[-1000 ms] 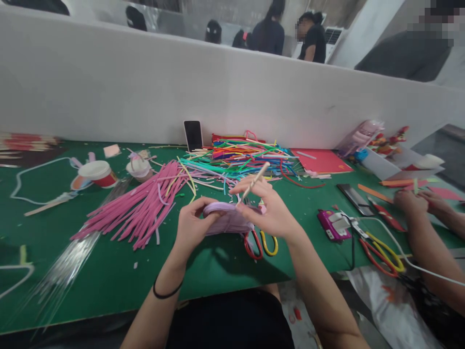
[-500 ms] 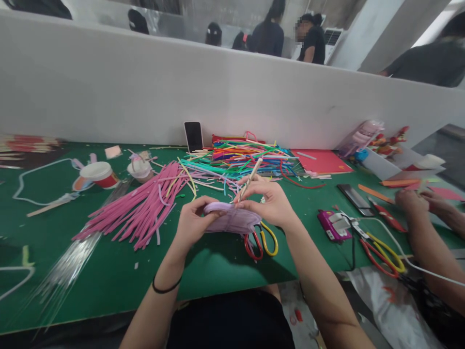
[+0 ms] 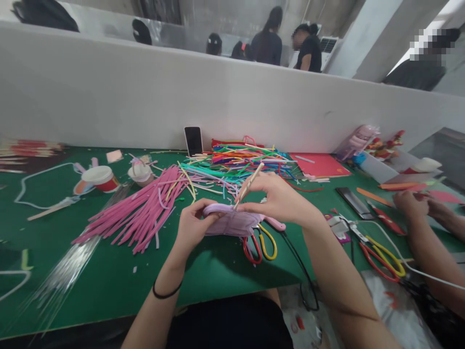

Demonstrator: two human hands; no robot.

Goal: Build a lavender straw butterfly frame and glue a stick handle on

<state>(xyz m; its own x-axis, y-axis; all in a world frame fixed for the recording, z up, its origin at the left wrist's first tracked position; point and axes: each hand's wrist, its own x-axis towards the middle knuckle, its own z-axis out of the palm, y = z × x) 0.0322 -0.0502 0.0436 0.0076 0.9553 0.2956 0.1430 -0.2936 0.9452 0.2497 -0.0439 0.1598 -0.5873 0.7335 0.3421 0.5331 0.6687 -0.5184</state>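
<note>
My left hand [image 3: 198,224] is closed on the left end of a lilac, fuzzy-looking flat piece [image 3: 228,224], thumb in front and fingers behind. Its rolled upper edge faces me. My right hand [image 3: 271,198] grips a thin pale stick [image 3: 250,185] with a spiral marking. The stick slants, and its lower tip touches or nearly touches the piece's top edge; the exact contact is too small to tell. Behind and below the piece lie scissors [image 3: 269,245] with one red and one yellow handle, their blades hidden. A pink-handled tool [image 3: 275,224] with a black cord lies under my right wrist.
Pink fuzzy strips [image 3: 127,213] spread at left near two cups [image 3: 101,178]. A multicoloured heap of strips [image 3: 240,157] lies at the back beside a phone [image 3: 193,140]. At right are more scissors [image 3: 379,257], a power strip [image 3: 339,228] and a co-worker's hands [image 3: 414,202].
My right wrist and forearm have swung outward to the right, uncovering the pink-handled tool and its cord. Both hands keep their holds, and the stick stays at the lilac piece's edge.
</note>
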